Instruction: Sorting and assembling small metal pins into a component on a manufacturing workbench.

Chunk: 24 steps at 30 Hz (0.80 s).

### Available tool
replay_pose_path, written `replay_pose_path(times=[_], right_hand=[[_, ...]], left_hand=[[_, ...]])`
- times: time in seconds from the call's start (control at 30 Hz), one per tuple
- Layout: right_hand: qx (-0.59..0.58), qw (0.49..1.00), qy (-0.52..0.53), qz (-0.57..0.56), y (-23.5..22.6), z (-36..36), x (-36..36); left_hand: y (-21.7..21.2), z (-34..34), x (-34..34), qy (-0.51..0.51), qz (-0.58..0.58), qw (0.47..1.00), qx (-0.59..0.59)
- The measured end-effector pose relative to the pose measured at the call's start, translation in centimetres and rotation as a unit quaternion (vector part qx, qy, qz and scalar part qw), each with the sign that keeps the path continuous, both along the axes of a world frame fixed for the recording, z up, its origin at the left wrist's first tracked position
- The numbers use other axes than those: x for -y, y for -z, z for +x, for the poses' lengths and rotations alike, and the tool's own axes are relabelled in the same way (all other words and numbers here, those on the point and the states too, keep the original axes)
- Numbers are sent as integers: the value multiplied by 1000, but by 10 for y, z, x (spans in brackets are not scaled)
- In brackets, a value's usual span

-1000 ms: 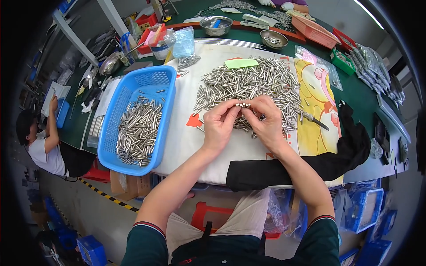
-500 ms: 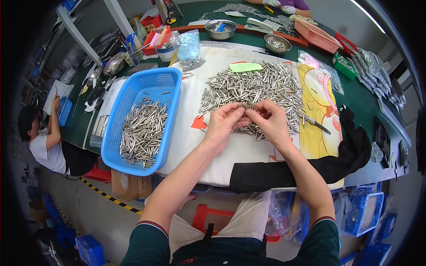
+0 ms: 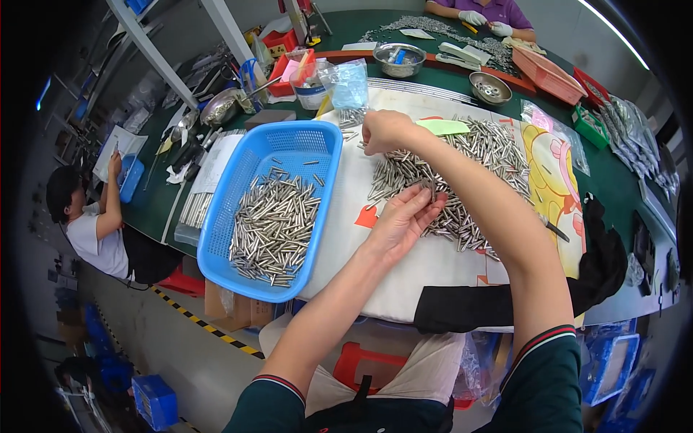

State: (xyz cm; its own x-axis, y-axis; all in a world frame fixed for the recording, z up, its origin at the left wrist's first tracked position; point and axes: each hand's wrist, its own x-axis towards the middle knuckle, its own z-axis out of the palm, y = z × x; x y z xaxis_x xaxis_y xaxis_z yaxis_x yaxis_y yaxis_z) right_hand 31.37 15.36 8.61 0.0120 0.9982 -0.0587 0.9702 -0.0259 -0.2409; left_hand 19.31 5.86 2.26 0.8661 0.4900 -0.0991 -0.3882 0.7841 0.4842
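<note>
A wide heap of short silvery metal pins (image 3: 484,155) lies on the white cloth, with a green paper slip (image 3: 442,127) on top. At the heap's near left edge my left hand (image 3: 406,220) is palm up, its fingers curled round a few metal pins at the fingertips. My right hand (image 3: 388,133) reaches across the heap to its far left, closed, its fingertips turned down and mostly hidden; what they hold cannot be made out. A few loose pins (image 3: 349,135) lie just left of it. On the left stands a blue perforated basket (image 3: 328,184), partly filled with similar pins (image 3: 278,227).
A black sleeve-like cloth (image 3: 462,307) lies along the near edge; a black-handled tool (image 3: 554,229) rests right of the heap. Behind are a clear bag (image 3: 348,86), metal bowls (image 3: 399,59) and a pink basket (image 3: 548,76). Other people sit at the far side and left.
My right hand has left my left hand and swung to the far left over the heap. The left hand has turned palm up. The view has shifted, so the scene sits further right.
</note>
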Motion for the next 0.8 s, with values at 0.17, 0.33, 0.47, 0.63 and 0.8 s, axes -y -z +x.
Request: replay_pose_path(times=[0.17,0.33,0.47,0.63,0.8], right_hand=[[-139,973,52,177,4,1,-16],[-288,935,58,197,-14,29,71],[-373,897,104,214,-4,15,152],[-454,843,165,238,25,7,192],[-497,812,170,255,31,5,194]], left_hand=[[-1,-1,0,-3,3,1000,3],[-7,-1,3,-62,34,997,-34],[-10,-6,3,-135,100,984,-56],[-15,3,14,-172,225,952,-113],[-16,4,19,-188,315,920,-140]])
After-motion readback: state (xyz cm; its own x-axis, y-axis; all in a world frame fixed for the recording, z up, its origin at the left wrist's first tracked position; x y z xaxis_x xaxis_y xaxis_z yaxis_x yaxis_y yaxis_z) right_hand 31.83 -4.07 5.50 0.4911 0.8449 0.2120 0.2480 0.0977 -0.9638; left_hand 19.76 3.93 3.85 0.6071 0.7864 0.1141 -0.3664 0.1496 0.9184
